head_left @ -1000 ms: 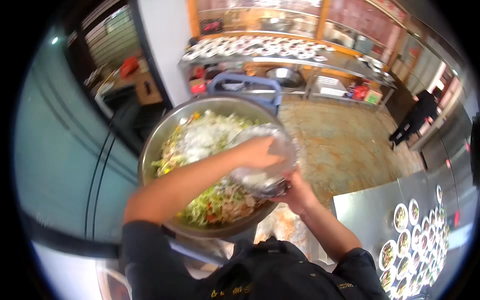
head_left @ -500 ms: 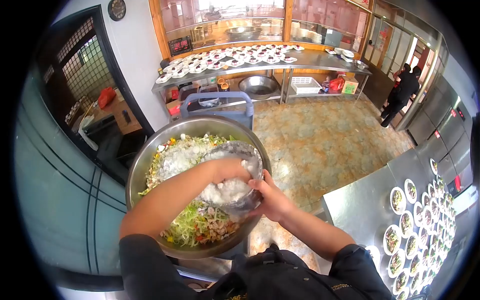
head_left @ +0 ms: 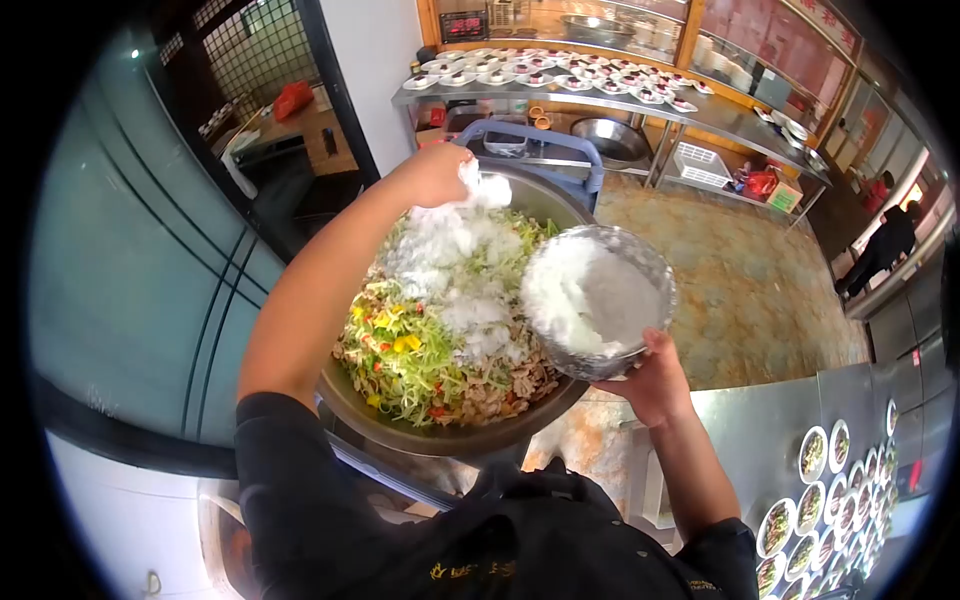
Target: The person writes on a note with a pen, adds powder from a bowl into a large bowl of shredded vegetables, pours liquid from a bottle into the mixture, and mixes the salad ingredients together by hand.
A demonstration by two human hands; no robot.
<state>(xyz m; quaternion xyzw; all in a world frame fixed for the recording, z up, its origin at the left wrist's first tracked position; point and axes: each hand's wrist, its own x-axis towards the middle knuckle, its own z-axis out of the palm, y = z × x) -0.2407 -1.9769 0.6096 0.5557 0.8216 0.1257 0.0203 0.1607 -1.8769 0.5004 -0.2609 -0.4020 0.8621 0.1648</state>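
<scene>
My right hand [head_left: 655,380] grips the near right rim of a metal bowl [head_left: 655,262] holding white powder [head_left: 560,290]. The bowl is tilted beside and partly over a large steel basin [head_left: 420,437]. Over the basin's far left side, my left hand [head_left: 440,176] is closed on a clump of white powder [head_left: 487,189], some of it blurred by motion. Shredded green vegetables [head_left: 415,360] fill the basin, with yellow and red bits and chopped brownish pieces [head_left: 510,390]. More white powder lies on top of them.
A blue cart handle [head_left: 540,135] stands behind the basin. Small plates with dark-topped food [head_left: 590,75] cover the back steel table. At right, a steel counter [head_left: 740,420] carries several filled dishes [head_left: 812,452]. A person in black [head_left: 885,245] stands near the far right doorway.
My left hand has come out of the bowl with white powder and moved to the basin's far left. The bowl has moved right and holds less powder. The view has shifted.
</scene>
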